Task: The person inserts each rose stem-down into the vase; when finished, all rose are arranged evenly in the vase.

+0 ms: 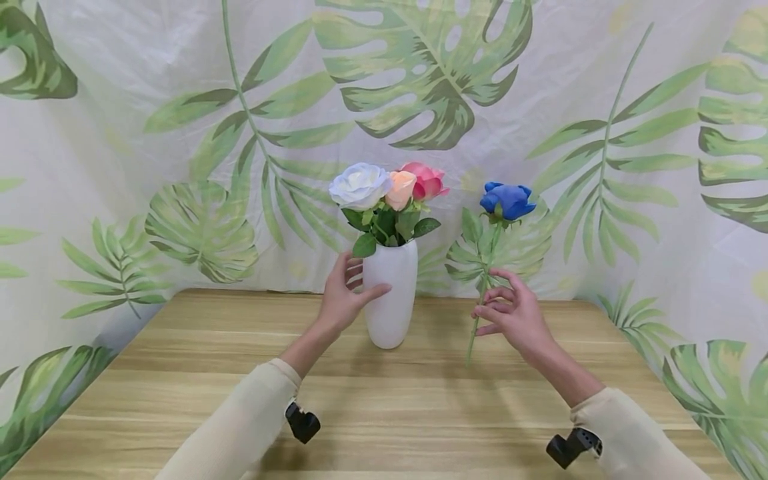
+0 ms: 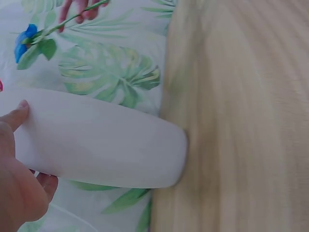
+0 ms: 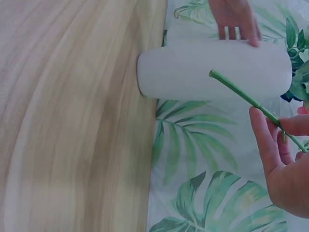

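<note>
A white vase (image 1: 390, 300) stands upright on the table, holding a pale blue-white rose (image 1: 360, 187), a peach rose (image 1: 400, 190) and a pink rose (image 1: 425, 181) with green leaves. My left hand (image 1: 343, 297) grips the vase's left side, thumb across the front and fingers round the back, partly hidden. To the right of the vase, my right hand (image 1: 517, 315) pinches the green stem (image 3: 236, 90) of a blue rose (image 1: 507, 201) between thumb and fingers. That rose is held bloom up, its stem slanting down to a bare lower end above the tabletop.
The wood-grain table (image 1: 384, 413) reaches back to a white cloth (image 1: 288, 40) printed with green leaves, hanging close behind the vase. Small black cameras sit at the left cuff (image 1: 303, 423) and the right cuff (image 1: 573, 448).
</note>
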Available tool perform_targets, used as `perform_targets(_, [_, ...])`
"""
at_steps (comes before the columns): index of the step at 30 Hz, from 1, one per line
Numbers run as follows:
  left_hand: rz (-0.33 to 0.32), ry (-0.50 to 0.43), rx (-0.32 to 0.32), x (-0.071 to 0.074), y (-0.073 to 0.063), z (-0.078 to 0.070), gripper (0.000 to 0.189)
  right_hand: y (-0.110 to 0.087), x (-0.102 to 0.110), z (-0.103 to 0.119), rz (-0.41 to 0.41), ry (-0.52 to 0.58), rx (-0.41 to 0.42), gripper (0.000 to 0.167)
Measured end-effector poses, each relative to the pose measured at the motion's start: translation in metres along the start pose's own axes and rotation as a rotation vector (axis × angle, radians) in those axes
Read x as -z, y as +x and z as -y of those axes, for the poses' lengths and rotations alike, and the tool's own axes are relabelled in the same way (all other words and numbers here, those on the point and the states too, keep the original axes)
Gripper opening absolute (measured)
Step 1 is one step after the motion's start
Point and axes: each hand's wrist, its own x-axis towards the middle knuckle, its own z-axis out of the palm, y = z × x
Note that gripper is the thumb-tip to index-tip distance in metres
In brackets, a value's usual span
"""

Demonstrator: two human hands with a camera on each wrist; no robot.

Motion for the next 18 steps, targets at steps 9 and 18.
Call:
perform_targets(9, [0.006,-0.022,0.001,-0.004,-0.007,0.015,0.077,0.009,-0.009,0.014,-0.069,0.126,0.089,0.067])
perform_targets(18, [-0.029,-0.079,0.006,-0.011,-0.011,0.02,0.081,0.016,-0.021,0.031,-0.103,0.202,0.14,0.064])
